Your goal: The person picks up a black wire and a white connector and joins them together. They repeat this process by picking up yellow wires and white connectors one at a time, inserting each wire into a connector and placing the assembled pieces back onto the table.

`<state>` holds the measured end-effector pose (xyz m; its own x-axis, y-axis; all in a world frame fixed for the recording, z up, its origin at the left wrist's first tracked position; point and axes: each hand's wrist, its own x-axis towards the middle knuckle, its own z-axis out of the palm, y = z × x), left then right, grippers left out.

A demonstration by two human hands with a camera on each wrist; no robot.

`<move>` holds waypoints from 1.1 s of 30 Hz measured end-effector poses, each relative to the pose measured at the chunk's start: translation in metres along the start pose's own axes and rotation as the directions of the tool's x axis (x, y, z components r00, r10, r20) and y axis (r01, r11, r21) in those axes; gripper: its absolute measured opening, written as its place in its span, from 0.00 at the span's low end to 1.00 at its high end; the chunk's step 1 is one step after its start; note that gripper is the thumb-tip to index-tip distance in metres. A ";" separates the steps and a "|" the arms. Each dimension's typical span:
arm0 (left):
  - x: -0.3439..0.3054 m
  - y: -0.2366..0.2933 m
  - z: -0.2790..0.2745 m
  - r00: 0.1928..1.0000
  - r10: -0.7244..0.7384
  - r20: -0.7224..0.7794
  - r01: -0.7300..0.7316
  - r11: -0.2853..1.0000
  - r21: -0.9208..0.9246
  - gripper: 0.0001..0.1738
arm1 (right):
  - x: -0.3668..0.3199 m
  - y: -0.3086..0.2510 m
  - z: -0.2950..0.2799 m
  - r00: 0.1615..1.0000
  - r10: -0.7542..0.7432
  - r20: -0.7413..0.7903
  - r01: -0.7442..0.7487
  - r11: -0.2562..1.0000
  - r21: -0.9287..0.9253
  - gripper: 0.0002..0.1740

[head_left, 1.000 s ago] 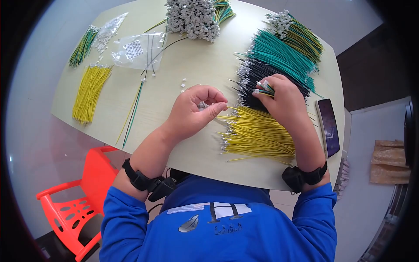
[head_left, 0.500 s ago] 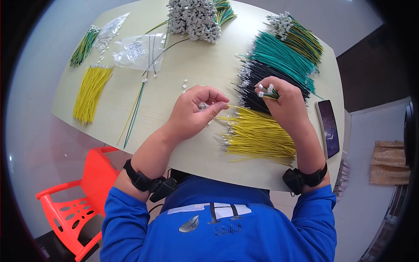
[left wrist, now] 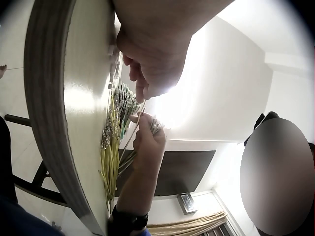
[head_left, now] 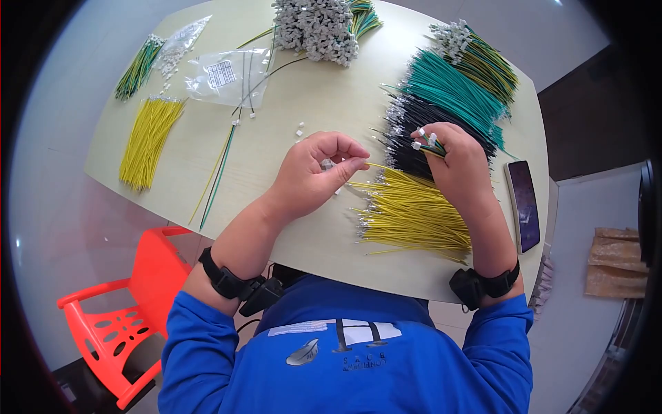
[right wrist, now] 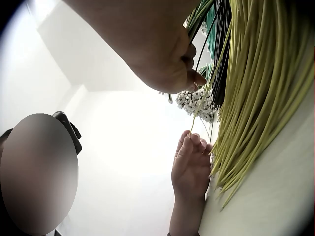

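My left hand (head_left: 343, 164) hovers over the table's middle and pinches a small white connector (head_left: 326, 165) together with the end of a single yellow wire (head_left: 378, 166). That wire runs right toward my right hand (head_left: 433, 146), which grips a short bundle of green and yellow wires with white connectors (head_left: 426, 140) on their ends. Both hands hover above a pile of yellow wires (head_left: 414, 214). The left wrist view shows the left hand (left wrist: 152, 54) above the right hand (left wrist: 147, 142). In the right wrist view the thin wire (right wrist: 202, 105) spans between the right hand (right wrist: 162, 54) and the left hand (right wrist: 192, 162).
Black wires (head_left: 414, 127), green wires (head_left: 448, 86) and yellow-green wires (head_left: 486, 62) lie at the right. A heap of white connectors (head_left: 317, 27), a plastic bag (head_left: 224, 76), a yellow bundle (head_left: 148, 138) and a phone (head_left: 524, 203) also sit on the table (head_left: 303, 234). An orange chair (head_left: 117, 324) stands left.
Both hands keep nearly the same hold and place. The right hand has drawn its bundle slightly nearer the left hand. The view has shifted a little.
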<state>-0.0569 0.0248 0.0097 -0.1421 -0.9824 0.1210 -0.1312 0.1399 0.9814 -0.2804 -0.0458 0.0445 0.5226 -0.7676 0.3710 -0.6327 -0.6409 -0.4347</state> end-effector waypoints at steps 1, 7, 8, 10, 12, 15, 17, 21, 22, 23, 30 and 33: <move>0.000 0.000 0.000 1.000 -0.003 -0.006 0.003 1.000 0.002 0.07 | 0.000 -0.003 -0.001 1.000 0.008 0.011 -0.008 0.999 0.046 0.09; 0.000 0.001 0.000 1.000 -0.013 -0.003 0.013 0.998 -0.066 0.06 | -0.002 -0.017 -0.005 0.991 -0.104 0.089 0.091 0.985 0.148 0.10; 0.000 0.002 0.000 1.000 -0.021 0.004 0.021 0.997 -0.075 0.06 | -0.003 -0.019 -0.005 0.990 -0.104 0.090 0.090 0.985 0.150 0.10; -0.001 0.002 0.000 0.999 -0.030 0.010 0.031 0.996 -0.085 0.06 | -0.003 -0.022 -0.006 0.988 -0.091 0.123 0.070 0.983 0.169 0.10; -0.001 0.000 0.000 0.999 -0.033 0.018 0.034 0.993 -0.111 0.06 | -0.004 -0.025 -0.005 0.986 -0.086 0.139 0.061 0.982 0.178 0.10; 0.000 -0.001 0.000 0.999 -0.036 0.032 0.040 0.990 -0.135 0.06 | -0.005 -0.030 -0.004 0.989 -0.078 0.129 0.045 0.970 0.240 0.09; -0.001 -0.001 0.000 0.998 -0.040 0.052 0.048 0.986 -0.158 0.06 | -0.006 -0.032 -0.001 0.989 -0.063 0.135 0.029 0.971 0.238 0.09; -0.001 0.002 0.000 0.997 -0.045 0.067 0.055 0.987 -0.154 0.06 | -0.008 -0.033 0.003 0.988 -0.044 0.150 0.008 0.972 0.235 0.08; -0.001 0.002 0.000 0.997 -0.047 0.068 0.057 0.986 -0.154 0.06 | -0.009 -0.033 0.004 0.986 -0.055 0.156 0.017 0.971 0.237 0.08; -0.001 0.003 -0.001 0.996 -0.053 0.072 0.064 0.985 -0.162 0.06 | -0.009 -0.033 0.004 0.984 -0.066 0.163 0.026 0.971 0.238 0.08; -0.001 -0.002 0.002 1.000 -0.003 0.030 0.010 0.976 -0.219 0.06 | -0.009 -0.035 0.005 0.984 -0.055 0.167 0.015 0.973 0.231 0.08; -0.002 -0.002 0.002 0.999 -0.016 0.042 0.026 0.973 -0.231 0.06 | -0.009 -0.034 0.006 0.986 -0.056 0.154 0.018 0.972 0.236 0.08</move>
<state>-0.0583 0.0265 0.0076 -0.1808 -0.9785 0.0987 0.0950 0.0825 0.9921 -0.2601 -0.0167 0.0509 0.6391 -0.7225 0.2638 -0.4706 -0.6386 -0.6089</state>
